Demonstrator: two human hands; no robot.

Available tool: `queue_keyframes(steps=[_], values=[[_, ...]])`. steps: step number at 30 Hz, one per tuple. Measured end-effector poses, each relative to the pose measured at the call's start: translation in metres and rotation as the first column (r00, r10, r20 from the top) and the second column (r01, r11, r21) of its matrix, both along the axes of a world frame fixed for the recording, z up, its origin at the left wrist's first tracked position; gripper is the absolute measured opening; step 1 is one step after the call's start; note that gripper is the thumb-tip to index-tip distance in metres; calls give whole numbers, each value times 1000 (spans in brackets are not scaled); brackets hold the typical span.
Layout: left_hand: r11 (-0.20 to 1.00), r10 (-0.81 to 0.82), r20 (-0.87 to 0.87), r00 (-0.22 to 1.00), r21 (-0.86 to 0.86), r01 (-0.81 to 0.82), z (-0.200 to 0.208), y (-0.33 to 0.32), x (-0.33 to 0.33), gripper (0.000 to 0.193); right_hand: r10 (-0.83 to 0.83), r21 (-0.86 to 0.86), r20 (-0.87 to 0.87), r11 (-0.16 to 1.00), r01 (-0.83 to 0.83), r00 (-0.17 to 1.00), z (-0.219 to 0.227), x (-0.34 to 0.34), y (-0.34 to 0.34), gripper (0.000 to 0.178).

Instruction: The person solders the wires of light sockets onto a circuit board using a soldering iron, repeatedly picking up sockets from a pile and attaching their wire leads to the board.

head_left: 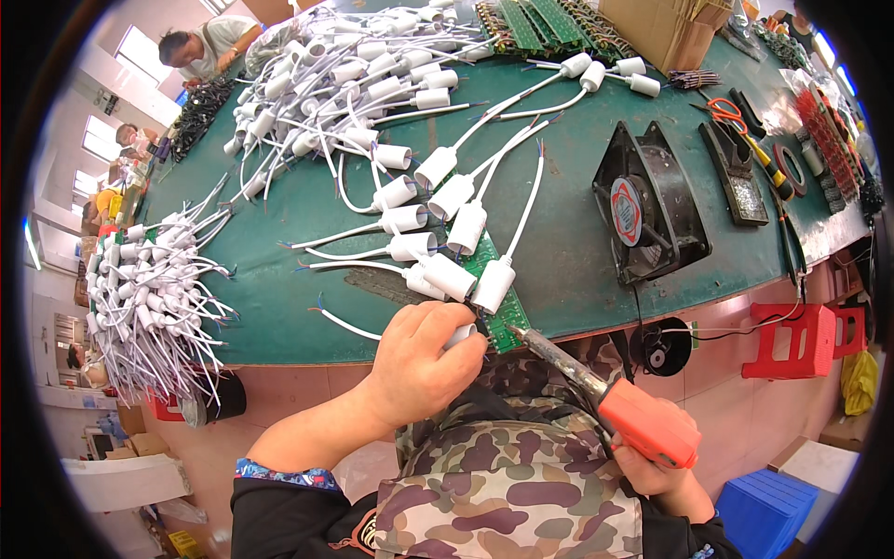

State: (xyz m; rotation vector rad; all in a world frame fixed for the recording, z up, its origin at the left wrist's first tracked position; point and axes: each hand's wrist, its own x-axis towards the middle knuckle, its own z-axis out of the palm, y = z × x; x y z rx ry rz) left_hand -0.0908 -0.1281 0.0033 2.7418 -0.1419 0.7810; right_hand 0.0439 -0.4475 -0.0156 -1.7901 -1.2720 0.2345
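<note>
My right hand (652, 470) grips a soldering gun (643, 419) with an orange-red body. Its metal tip touches, or nearly touches, the near end of a narrow green circuit board (504, 307) at the table's front edge. My left hand (426, 352) is closed around a white lamp socket (461, 335) beside that end, its fingertips partly hidden. A white wire (346, 320) sticks out to the left of this hand. Several more white sockets (494, 285) with wires lie in two rows along both sides of the board, covering much of it.
A big pile of white wired sockets (354, 84) covers the back of the green table (307, 345); another heap (154, 307) sits at left. On the right stand a black fan (652, 200), a dark metal holder (736, 177) and pliers (790, 242). A red stool (792, 340) is beyond the edge.
</note>
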Motion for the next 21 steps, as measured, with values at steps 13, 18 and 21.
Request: queue_keyframes(steps=[13,18,21], values=[[997,-57,-52,997,-59,54,11,2,-3,28,28,38,17,999,-28,999,0,0,-1,45],[996,-64,-47,997,-59,61,8,3,-4,34,16,50,-33,999,-14,999,-2,1,0,45],[999,-35,-22,999,-30,34,2,1,-4,33,17,39,-10,999,-17,1000,-5,2,-3,45]])
